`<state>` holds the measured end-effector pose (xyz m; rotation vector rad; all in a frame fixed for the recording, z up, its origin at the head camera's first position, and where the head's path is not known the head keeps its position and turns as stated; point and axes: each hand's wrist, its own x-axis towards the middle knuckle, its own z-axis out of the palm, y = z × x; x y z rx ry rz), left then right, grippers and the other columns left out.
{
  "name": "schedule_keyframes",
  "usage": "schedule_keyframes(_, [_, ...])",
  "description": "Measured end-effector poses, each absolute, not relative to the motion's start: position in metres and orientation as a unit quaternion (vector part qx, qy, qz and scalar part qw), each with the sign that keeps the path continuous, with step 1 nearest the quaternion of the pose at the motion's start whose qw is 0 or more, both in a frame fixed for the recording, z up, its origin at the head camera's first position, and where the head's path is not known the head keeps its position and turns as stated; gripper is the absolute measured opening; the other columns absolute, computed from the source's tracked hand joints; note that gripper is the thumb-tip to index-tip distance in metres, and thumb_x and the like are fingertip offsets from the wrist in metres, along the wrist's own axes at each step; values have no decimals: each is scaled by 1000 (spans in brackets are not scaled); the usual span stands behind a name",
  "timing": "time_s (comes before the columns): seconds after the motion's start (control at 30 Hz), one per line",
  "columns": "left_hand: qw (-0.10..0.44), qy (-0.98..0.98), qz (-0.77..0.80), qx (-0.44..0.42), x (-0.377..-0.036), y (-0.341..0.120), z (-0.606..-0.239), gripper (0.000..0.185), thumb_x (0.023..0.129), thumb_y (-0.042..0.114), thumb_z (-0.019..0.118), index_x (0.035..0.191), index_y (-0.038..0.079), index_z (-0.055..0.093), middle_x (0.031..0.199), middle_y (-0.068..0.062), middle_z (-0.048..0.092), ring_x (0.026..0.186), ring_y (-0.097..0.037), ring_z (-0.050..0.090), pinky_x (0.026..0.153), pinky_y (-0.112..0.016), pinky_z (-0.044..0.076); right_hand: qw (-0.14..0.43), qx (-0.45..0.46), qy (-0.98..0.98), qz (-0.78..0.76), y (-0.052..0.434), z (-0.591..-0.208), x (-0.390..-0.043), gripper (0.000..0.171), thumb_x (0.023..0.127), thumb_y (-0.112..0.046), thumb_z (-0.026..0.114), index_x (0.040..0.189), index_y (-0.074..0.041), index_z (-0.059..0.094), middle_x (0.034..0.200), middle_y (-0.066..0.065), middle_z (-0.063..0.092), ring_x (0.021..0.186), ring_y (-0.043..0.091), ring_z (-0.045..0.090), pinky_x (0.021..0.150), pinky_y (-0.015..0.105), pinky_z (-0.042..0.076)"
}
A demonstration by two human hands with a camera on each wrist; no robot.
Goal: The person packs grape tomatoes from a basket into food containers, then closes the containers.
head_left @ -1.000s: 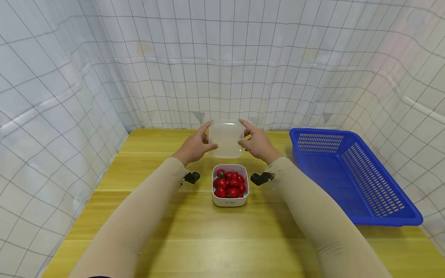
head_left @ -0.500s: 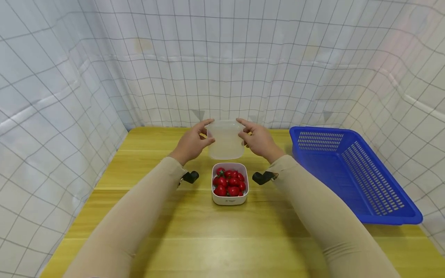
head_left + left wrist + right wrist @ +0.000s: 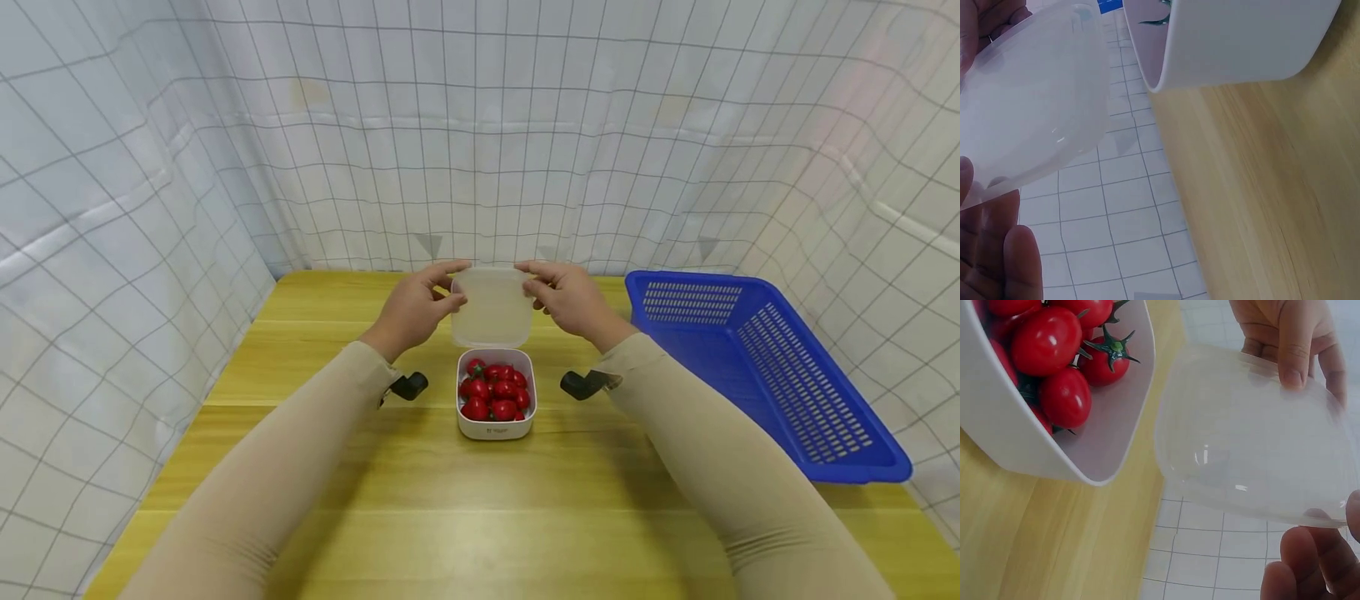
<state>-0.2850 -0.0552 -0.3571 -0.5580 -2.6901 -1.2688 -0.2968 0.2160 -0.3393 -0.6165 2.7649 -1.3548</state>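
A translucent, rounded-square plastic lid (image 3: pixel 491 312) is tilted up behind the white container, its near edge close to the container's far rim. My left hand (image 3: pixel 414 310) pinches the lid's left side between thumb and fingers. On the opposite side my right hand (image 3: pixel 573 302) pinches it the same way. The white container (image 3: pixel 496 431) sits on the table and holds several red cherry tomatoes (image 3: pixel 491 392), some with green stems. In the right wrist view the lid (image 3: pixel 1254 437) stands apart from the container rim, with tomatoes (image 3: pixel 1047 340) visible inside.
A blue plastic basket (image 3: pixel 757 383) with slotted walls stands on the right of the wooden table (image 3: pixel 480 517). A white grid-patterned curtain (image 3: pixel 480 133) encloses the back and both sides. Dark wrist-camera mounts (image 3: pixel 408 386) stick out from the sleeves.
Both hands have lowered slightly with the lid, which tilts more upright and has come nearer the container's far rim. The right wrist has swung a little outward. The container stays put.
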Motion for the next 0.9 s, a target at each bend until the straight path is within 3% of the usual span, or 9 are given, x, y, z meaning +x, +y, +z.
schedule_keyframes(0.3, [50,-885,-429,-174,-275,-54,-351,38,105,26,68,142,18,67,115,-8,75,97,-26,77,85,-40,58,13,-212,886,-411,218,-336,-292,34,110,-23,57,141,-14,69,109,12,74,94,32,71,69,30,54])
schedule_keyframes(0.6, [59,-887,-418,-189,-272,-56,-349,31,105,31,67,131,15,74,117,-5,77,97,-27,75,80,-39,54,31,-220,889,-400,221,-334,-285,35,110,-22,57,143,-12,68,115,13,76,99,29,72,80,34,57])
schedule_keyframes(0.9, [76,-888,-403,-208,-267,-57,-348,27,104,28,68,125,14,78,122,-5,76,91,-22,69,76,-37,51,24,-230,893,-387,225,-333,-283,34,110,-21,57,140,-12,70,112,11,77,96,24,68,80,34,56])
